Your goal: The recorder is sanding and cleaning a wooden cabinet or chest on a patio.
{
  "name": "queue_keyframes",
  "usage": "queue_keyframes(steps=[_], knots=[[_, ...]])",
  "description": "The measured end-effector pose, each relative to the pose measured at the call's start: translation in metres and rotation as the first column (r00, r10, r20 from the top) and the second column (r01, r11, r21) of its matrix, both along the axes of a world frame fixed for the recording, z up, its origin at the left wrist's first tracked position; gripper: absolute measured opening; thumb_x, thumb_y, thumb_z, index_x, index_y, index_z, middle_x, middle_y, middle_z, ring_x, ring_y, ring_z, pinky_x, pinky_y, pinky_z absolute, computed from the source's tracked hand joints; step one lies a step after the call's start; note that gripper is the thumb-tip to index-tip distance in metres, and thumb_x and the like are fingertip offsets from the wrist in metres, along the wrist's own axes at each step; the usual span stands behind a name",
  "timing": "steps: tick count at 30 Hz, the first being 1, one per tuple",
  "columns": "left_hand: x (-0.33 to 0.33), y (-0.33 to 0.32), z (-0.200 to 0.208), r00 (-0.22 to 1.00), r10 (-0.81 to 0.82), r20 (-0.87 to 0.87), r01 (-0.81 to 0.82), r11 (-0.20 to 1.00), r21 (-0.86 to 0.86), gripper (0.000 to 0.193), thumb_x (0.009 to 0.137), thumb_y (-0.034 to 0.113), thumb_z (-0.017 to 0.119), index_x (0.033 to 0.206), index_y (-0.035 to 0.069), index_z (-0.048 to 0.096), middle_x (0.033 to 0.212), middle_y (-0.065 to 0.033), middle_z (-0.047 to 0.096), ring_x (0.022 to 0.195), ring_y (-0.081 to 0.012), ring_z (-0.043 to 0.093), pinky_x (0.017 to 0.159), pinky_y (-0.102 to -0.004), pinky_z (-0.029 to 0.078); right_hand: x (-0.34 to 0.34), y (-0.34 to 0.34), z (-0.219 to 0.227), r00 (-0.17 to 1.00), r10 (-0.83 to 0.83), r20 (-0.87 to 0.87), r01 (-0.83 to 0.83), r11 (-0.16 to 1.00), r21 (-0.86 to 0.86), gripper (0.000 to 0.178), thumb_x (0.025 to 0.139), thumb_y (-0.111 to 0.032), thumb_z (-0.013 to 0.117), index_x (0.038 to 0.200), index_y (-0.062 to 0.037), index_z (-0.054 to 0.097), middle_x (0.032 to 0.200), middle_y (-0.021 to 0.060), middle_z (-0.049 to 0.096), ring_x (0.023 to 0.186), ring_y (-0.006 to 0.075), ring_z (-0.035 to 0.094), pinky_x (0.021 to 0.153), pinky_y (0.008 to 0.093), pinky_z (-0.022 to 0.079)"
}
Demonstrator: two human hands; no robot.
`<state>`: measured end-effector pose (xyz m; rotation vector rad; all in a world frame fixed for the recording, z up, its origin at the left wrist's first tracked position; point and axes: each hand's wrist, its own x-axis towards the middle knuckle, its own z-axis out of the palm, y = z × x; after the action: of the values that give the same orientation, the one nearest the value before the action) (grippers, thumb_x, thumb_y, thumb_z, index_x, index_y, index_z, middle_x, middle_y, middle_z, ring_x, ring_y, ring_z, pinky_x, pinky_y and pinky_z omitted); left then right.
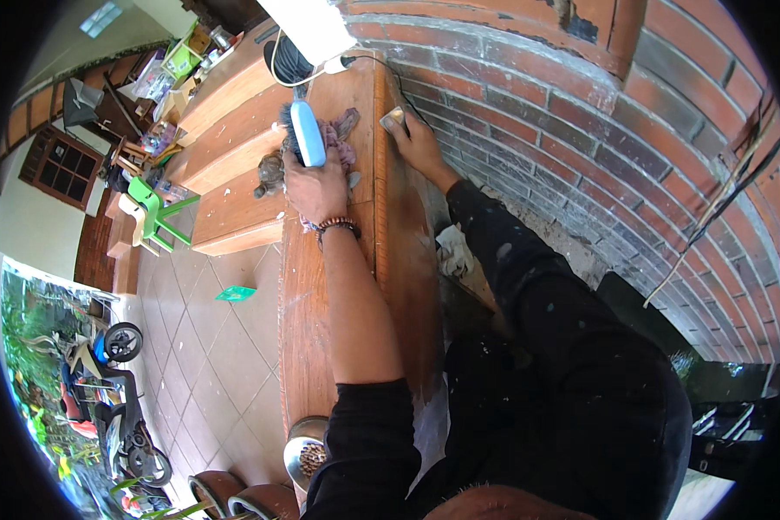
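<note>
My left hand (316,192), with a beaded bracelet at the wrist, is closed round the lower end of a blue-backed brush (307,134) with dark bristles, over the top of a long wooden bench (308,303). A crumpled pinkish-purple cloth (345,139) lies beside the brush. To the left of the hand sits a bundled grey-brown rag (270,173). My right hand (422,149) grips a small, pale, flat block (393,118) against the bench's right-hand side face, near its top edge. Its exact kind is unclear.
A brick wall (529,113) runs along the right, with a narrow gap beside the bench. Ahead are a dark coiled cable (291,62) and a white connector (335,65). Wide wooden steps (234,139) extend left. A metal bowl of cigarette butts (305,455) stands near my left sleeve.
</note>
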<state>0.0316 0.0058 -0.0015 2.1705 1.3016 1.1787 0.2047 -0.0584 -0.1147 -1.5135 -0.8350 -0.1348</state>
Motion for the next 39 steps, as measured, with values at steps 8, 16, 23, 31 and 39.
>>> queue_keyframes(steps=[8,16,23,31,39], knots=[[-0.011,0.011,-0.010,0.996,0.091,-0.012,-0.089,0.991,0.097,0.062,0.075,0.036,0.082,0.121,0.000,0.060,0.106,-0.0280,0.069,0.100,-0.0471,0.066,0.088,-0.0531,0.051,-0.090,-0.034,-0.023,0.981,0.170,0.089,-0.187,0.955,0.231,0.045,0.101,-0.046,0.056,0.111,-0.0026,0.065,0.097,0.0274,0.068,0.093,0.0466,0.065,0.078,0.0498,0.051],[-0.007,0.012,0.001,0.999,-0.003,-0.054,-0.001,0.998,-0.064,0.067,0.075,0.040,0.080,0.127,0.004,0.061,0.111,-0.0274,0.070,0.106,-0.0449,0.066,0.092,-0.0518,0.052,-0.039,-0.042,0.032,0.952,0.154,0.263,-0.079,0.958,-0.276,0.043,0.100,-0.047,0.056,0.106,-0.0048,0.061,0.088,0.0246,0.067,0.084,0.0461,0.065,0.071,0.0523,0.050],[-0.007,0.041,-0.002,0.995,-0.053,-0.079,0.048,0.997,-0.064,0.064,0.074,0.045,0.076,0.116,-0.003,0.066,0.106,-0.0287,0.071,0.102,-0.0444,0.068,0.090,-0.0504,0.052,-0.040,-0.050,0.053,0.924,0.196,0.330,-0.063,0.926,-0.373,0.041,0.100,-0.046,0.055,0.109,-0.0073,0.063,0.089,0.0215,0.070,0.085,0.0433,0.068,0.073,0.0537,0.051],[-0.005,0.041,-0.008,0.986,-0.138,0.098,0.146,0.986,-0.079,0.053,0.074,0.042,0.078,0.096,-0.006,0.070,0.089,-0.0240,0.073,0.086,-0.0381,0.070,0.082,-0.0453,0.052,-0.042,-0.050,0.056,0.923,0.083,0.376,0.052,0.941,-0.336,0.038,0.101,-0.045,0.054,0.110,-0.0094,0.063,0.089,0.0195,0.071,0.084,0.0425,0.068,0.074,0.0529,0.052],[-0.037,0.039,-0.011,0.986,-0.168,-0.003,0.167,0.982,-0.086,0.067,0.076,0.046,0.077,0.109,-0.011,0.065,0.099,-0.0306,0.071,0.097,-0.0426,0.069,0.086,-0.0476,0.052,-0.053,-0.057,0.047,0.964,0.063,0.258,0.015,0.957,-0.290,0.035,0.101,-0.044,0.055,0.111,-0.0120,0.065,0.094,0.0201,0.071,0.088,0.0427,0.067,0.075,0.0520,0.052]])
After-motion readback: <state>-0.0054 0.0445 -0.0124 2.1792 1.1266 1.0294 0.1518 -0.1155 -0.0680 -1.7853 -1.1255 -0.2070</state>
